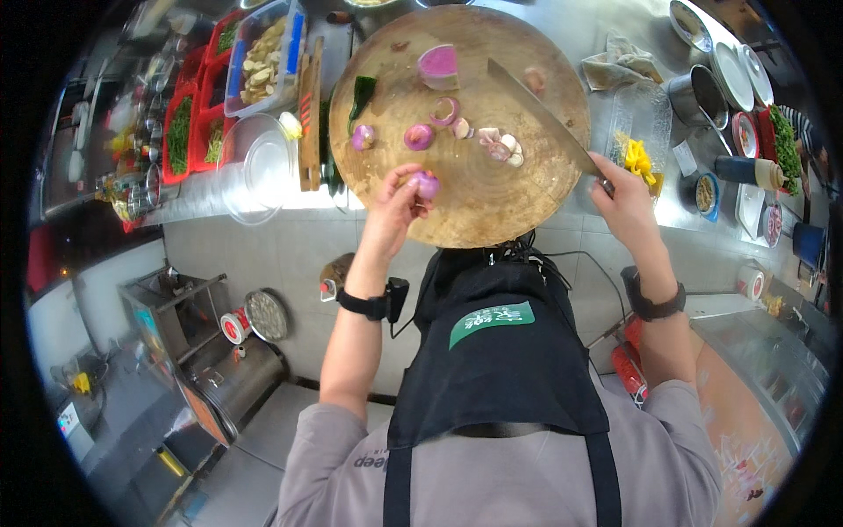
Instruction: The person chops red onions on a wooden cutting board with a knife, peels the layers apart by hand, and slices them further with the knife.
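Observation:
My left hand (395, 204) holds a peeled purple shallot (425, 186) over the near edge of a round wooden chopping block (487, 211). In my right hand (622, 197) is the handle of a large kitchen knife (540, 117), its blade slanting over the block's right side. Two more purple shallots (419, 137) (363, 138) lie on the wood, near a curled piece of purple skin (445, 110) and a garlic clove (462, 128). Several garlic pieces (510, 148) sit right of centre. Behind them are a wedge of pink-fleshed radish (438, 67) and a green chili pepper (363, 95).
Left of the block stand a wooden board (309, 132), a clear plastic bowl (258, 161), a tub of pale slices (263, 66) and red containers of cut greens (179, 135). To the right are a tray with yellow strips (637, 159), a cloth (622, 62), a metal pot (698, 99) and a squeeze bottle (747, 171).

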Demonstrator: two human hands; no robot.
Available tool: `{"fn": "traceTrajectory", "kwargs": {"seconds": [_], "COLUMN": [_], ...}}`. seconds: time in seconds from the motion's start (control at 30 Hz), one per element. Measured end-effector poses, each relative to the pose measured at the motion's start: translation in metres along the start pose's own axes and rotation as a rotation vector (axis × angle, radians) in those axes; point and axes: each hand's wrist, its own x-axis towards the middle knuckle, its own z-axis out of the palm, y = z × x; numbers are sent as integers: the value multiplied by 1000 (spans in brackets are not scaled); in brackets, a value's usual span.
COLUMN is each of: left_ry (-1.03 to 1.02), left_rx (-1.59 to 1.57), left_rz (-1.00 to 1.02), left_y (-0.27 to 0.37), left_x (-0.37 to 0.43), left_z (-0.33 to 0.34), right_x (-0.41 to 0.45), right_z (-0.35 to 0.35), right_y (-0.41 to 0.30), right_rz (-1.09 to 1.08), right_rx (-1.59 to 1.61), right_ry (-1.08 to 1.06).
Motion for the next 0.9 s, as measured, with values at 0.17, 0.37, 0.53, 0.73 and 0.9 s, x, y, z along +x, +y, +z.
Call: {"fn": "traceTrajectory", "kwargs": {"seconds": [0.17, 0.37, 0.53, 0.73, 0.9], "left_ry": [136, 367, 337, 300, 320], "left_rx": [304, 776, 895, 1104, 1128], "left_rz": [42, 415, 434, 635, 692], "left_y": [-50, -82, -54, -72, -66], "left_x": [5, 14, -7, -2, -4], "left_z": [1, -21, 13, 3, 13], "right_x": [3, -14, -37, -44, -40], "right_z": [8, 46, 60, 59, 62], "right_y": [-5, -5, 6, -6, -18], "right_rz": [171, -7, -94, -232, -283], "right_rx": [214, 81, -56, -167, -274], "right_ry": [-279, -281, -192, -291, -349]}}
